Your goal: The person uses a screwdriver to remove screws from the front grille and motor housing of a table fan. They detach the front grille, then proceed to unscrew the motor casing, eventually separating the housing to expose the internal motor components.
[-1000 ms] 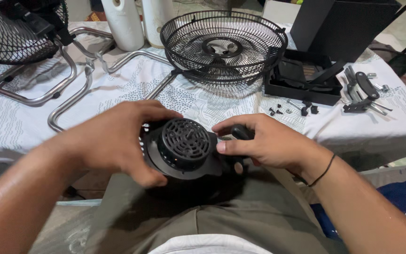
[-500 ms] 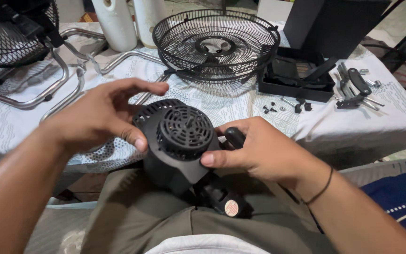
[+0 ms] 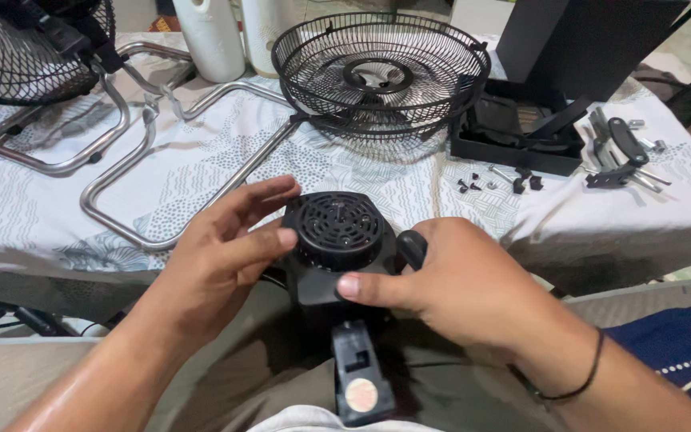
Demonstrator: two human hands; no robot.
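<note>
A black fan motor housing point(image 3: 337, 240) with a round vented back sits in my lap, its neck bracket point(image 3: 359, 384) pointing toward me. My left hand point(image 3: 225, 248) rests against the housing's left side, thumb on its edge and fingers spread. My right hand point(image 3: 449, 284) grips the right side, thumb across the lower front, covering a black knob point(image 3: 411, 246). On the table beyond lies a black wire fan guard point(image 3: 381, 76).
A cloth-covered table point(image 3: 201, 176) holds a bent chrome tube stand point(image 3: 121, 152), another fan guard point(image 3: 25, 48) at far left, two white bottles point(image 3: 209, 36), a black tray point(image 3: 513, 132), loose screws point(image 3: 497, 182) and hand tools point(image 3: 621, 152) at right.
The motor housing has been tilted and lowered so its neck bracket points toward me. My left hand has slid from over the top to the left side, and the view has shifted.
</note>
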